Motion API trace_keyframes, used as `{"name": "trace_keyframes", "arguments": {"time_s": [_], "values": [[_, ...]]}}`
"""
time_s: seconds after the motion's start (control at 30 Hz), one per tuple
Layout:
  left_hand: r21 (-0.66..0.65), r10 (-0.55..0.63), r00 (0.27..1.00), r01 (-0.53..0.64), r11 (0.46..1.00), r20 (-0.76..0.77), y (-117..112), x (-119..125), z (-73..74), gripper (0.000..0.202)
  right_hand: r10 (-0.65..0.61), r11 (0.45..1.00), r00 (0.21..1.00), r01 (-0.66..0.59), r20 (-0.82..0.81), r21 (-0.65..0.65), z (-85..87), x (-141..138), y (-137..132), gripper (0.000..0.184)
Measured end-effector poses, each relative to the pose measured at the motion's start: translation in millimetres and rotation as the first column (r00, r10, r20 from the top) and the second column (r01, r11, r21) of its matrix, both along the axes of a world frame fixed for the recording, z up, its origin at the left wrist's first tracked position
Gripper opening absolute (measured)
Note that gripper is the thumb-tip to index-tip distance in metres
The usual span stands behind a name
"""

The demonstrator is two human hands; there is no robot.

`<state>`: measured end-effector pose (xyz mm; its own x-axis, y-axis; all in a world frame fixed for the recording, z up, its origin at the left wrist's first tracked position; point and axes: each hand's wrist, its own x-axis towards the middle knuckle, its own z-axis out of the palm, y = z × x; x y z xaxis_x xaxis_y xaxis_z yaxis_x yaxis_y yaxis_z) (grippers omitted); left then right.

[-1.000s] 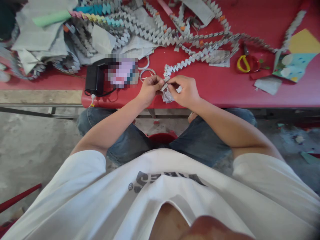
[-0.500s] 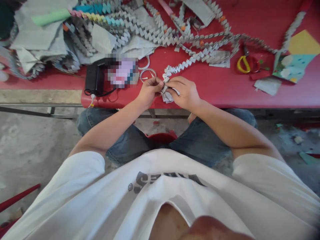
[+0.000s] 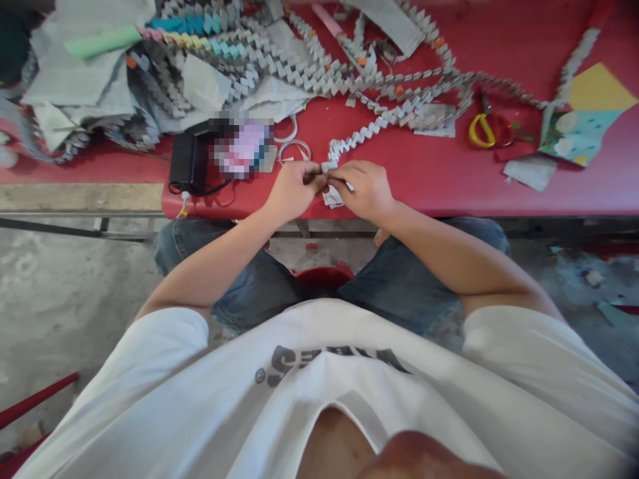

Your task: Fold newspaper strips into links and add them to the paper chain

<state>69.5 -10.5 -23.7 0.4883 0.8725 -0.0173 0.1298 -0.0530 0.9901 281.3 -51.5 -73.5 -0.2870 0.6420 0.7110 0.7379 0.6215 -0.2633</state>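
Observation:
A zigzag folded paper chain point(image 3: 367, 132) runs across the red table down to my fingers near the front edge. My left hand point(image 3: 294, 188) pinches the near end of this chain from the left. From the right, my right hand point(image 3: 364, 188) closes thumb and fingers on the same end, its fingertips meeting those of the left. Small printed paper pieces point(image 3: 333, 196) show beneath and between the two hands. The exact fold between the fingertips is hidden.
Several woven paper chains point(image 3: 299, 70) and newspaper sheets point(image 3: 74, 73) cover the table's far left and middle. A black power adapter point(image 3: 188, 159) and a coiled white cable point(image 3: 294, 150) lie left of my hands. Yellow-and-red scissors point(image 3: 483, 131) and a coloured paper card point(image 3: 582, 123) lie to the right.
My fingertips have come closer together on the chain's end, and the left hand has dropped slightly toward me. Both hands keep their pinch. The surrounding things stay put.

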Motion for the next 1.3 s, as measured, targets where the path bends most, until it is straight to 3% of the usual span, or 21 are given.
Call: {"name": "trace_keyframes", "arguments": {"time_s": [0.17,0.33,0.5,0.63,0.8,0.97,1.07,1.3], "values": [[-0.064,-0.031,1.000,0.030,0.997,-0.005,-0.6,-8.9,5.1,0.034,0.006,0.999,0.998,-0.009,0.057,0.054,3.2,5.4,4.8,0.031],[-0.167,-0.003,0.996,0.018,0.986,0.090,1.4,-10.8,6.6,0.035,0.046,0.994,0.995,-0.055,0.086,0.099,11.7,11.6,9.9,0.036],[-0.248,0.023,0.997,-0.003,0.969,0.078,-1.4,-9.2,7.4,0.035,0.012,0.985,0.993,-0.033,0.121,0.168,12.8,5.2,4.0,0.021],[-0.241,0.041,0.999,-0.031,0.970,0.035,-3.8,-9.0,7.4,0.031,-0.023,0.973,0.998,0.011,0.051,0.232,11.9,-2.3,-2.7,0.016],[-0.286,0.053,0.997,-0.037,0.958,0.049,-5.2,-8.7,3.9,0.030,0.012,1.000,0.984,-0.008,-0.179,0.024,9.3,-16.3,-12.7,0.017],[-0.384,0.064,0.997,-0.039,0.922,0.051,-7.0,-6.3,3.1,0.029,-0.032,0.982,0.873,-0.063,-0.487,-0.177,9.3,-31.0,-21.2,0.011],[-0.416,0.057,0.996,-0.024,0.909,0.067,-7.0,-5.7,2.4,0.027,-0.032,0.985,0.864,-0.058,-0.503,-0.163,10.7,-34.7,-22.6,0.012],[-0.466,0.064,0.993,-0.013,0.885,0.094,-5.7,-4.1,-1.1,0.027,-0.061,0.989,0.923,0.004,-0.381,-0.149,9.8,-37.1,-23.2,0.024]]}}
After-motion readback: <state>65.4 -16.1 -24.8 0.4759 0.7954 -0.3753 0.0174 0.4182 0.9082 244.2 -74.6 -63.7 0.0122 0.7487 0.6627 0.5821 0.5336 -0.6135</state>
